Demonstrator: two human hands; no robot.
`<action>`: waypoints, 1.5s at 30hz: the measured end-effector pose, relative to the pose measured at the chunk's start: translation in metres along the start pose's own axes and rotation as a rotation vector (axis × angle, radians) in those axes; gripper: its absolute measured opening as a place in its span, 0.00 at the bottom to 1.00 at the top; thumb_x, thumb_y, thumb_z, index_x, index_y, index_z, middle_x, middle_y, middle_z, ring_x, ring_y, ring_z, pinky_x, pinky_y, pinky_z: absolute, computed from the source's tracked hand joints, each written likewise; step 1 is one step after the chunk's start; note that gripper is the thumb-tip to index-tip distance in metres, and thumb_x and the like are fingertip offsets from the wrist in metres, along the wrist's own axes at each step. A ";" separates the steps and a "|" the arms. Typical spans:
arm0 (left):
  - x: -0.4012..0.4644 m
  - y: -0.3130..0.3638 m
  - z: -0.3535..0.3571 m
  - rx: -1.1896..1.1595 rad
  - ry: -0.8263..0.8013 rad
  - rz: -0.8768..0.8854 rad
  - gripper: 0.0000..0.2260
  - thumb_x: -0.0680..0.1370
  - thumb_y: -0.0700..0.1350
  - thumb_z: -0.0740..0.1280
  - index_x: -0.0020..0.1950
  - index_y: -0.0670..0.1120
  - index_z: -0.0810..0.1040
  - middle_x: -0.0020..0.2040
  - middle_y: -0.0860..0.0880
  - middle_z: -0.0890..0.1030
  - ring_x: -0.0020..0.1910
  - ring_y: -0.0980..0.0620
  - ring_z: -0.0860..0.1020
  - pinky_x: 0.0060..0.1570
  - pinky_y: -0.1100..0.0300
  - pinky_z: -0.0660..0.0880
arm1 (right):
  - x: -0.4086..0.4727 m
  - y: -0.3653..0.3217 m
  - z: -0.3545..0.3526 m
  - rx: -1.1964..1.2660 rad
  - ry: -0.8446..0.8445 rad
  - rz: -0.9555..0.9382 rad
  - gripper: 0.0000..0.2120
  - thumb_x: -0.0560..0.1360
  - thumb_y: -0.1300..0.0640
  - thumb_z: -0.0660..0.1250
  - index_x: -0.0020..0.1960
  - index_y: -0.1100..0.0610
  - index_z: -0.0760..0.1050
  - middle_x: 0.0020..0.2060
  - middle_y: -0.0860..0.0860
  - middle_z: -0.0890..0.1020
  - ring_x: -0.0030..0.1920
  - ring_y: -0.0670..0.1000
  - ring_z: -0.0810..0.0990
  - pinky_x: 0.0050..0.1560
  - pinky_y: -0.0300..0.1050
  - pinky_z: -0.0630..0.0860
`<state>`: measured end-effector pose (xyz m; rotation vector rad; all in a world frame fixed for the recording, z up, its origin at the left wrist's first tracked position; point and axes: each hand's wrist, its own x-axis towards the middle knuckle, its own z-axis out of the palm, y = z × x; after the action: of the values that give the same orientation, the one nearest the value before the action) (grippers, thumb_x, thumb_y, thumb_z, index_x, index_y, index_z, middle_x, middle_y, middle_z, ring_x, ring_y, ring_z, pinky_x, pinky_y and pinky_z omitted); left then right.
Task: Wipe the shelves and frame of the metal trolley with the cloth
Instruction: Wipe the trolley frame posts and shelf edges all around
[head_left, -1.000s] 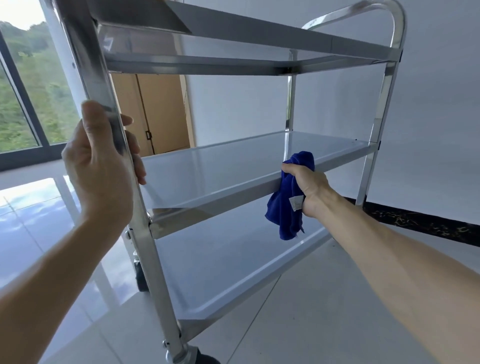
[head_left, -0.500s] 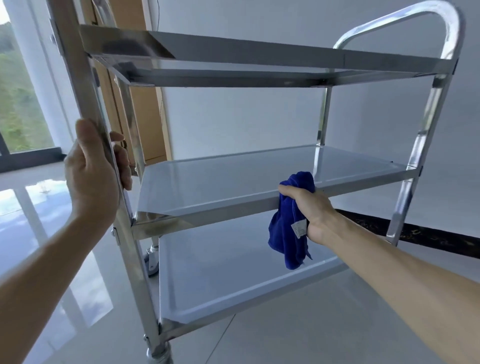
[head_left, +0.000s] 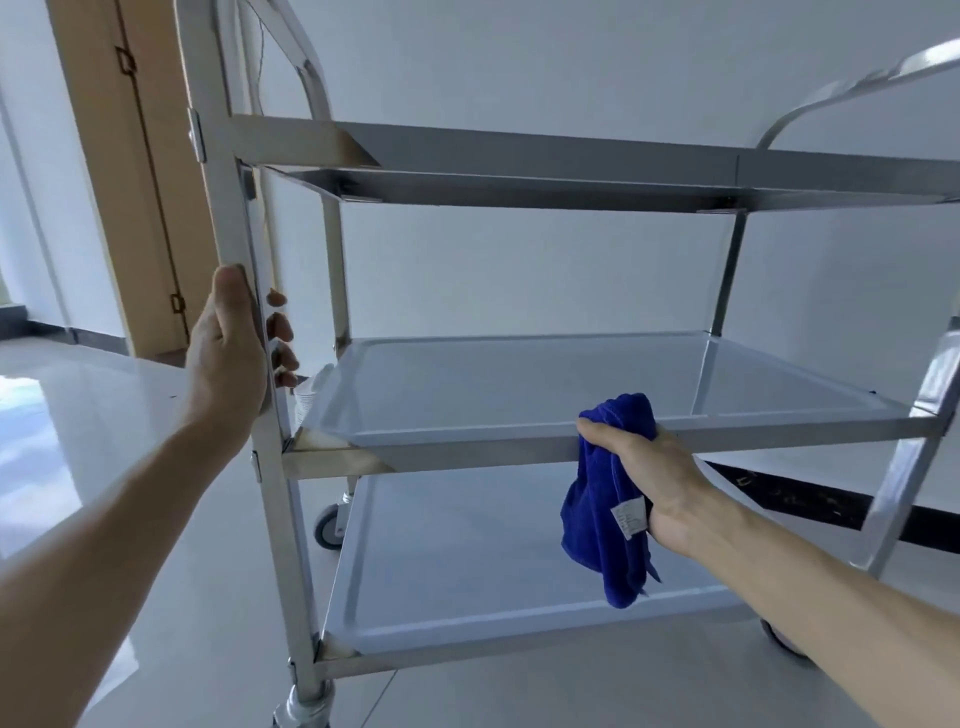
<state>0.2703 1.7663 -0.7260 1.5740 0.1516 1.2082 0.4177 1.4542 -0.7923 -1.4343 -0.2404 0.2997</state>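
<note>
Head camera looks down past my two arms at the three-shelf metal trolley (head_left: 519, 171), which now sits more square to me than it did a second ago: the door (head_left: 130, 171) has slid in behind the left post where window showed before, and the near front caster (head_left: 306, 706) has come into the bottom of the view, so I judge the trolley has turned or I have stepped round it. My left hand (head_left: 228, 358) is wrapped around the front left upright post (head_left: 228, 208), thumb on the near face and fingers curled behind, just above the front left corner of the middle shelf (head_left: 519, 384); it has kept that grip throughout. My right hand (head_left: 639, 478) is closed on the blue cloth (head_left: 608, 525), pressing its bunched top against the front edge rail of the middle shelf, right of centre, while the loose end with its white label (head_left: 628, 517) hangs down in front of the bottom shelf (head_left: 467, 561). The cloth has barely shifted along that rail, so I take it the front rail is the part in hand. How much of the frame has been wiped I cannot tell from the steel, which looks uniformly shiny; the top shelf (head_left: 571, 150) shows only its underside and front edge. With the post held, the trolley should stay put on the glossy floor (head_left: 104, 467) while I rub.
</note>
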 end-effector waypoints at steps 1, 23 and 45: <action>0.001 -0.001 0.005 -0.004 -0.015 -0.016 0.24 0.83 0.63 0.48 0.53 0.46 0.73 0.35 0.52 0.75 0.27 0.54 0.74 0.29 0.58 0.73 | -0.003 0.000 -0.007 -0.007 0.002 -0.009 0.16 0.67 0.51 0.80 0.48 0.54 0.78 0.36 0.53 0.82 0.34 0.54 0.82 0.33 0.48 0.80; -0.005 0.015 0.125 -0.060 -0.323 -0.223 0.28 0.78 0.65 0.52 0.54 0.42 0.76 0.46 0.39 0.80 0.38 0.44 0.80 0.42 0.52 0.77 | -0.060 -0.110 -0.074 -0.563 0.192 -0.703 0.11 0.73 0.47 0.75 0.51 0.40 0.75 0.42 0.39 0.84 0.42 0.41 0.82 0.39 0.35 0.75; 0.057 0.099 0.170 -0.365 -0.239 -0.364 0.16 0.80 0.55 0.60 0.45 0.47 0.82 0.41 0.49 0.79 0.40 0.51 0.76 0.44 0.55 0.67 | 0.089 -0.387 0.132 -1.129 0.228 -1.182 0.23 0.74 0.51 0.70 0.66 0.43 0.67 0.59 0.51 0.71 0.54 0.57 0.69 0.52 0.55 0.63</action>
<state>0.3780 1.6516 -0.5943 1.2877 0.0538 0.7112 0.4788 1.5653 -0.3931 -2.0901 -1.1185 -1.1305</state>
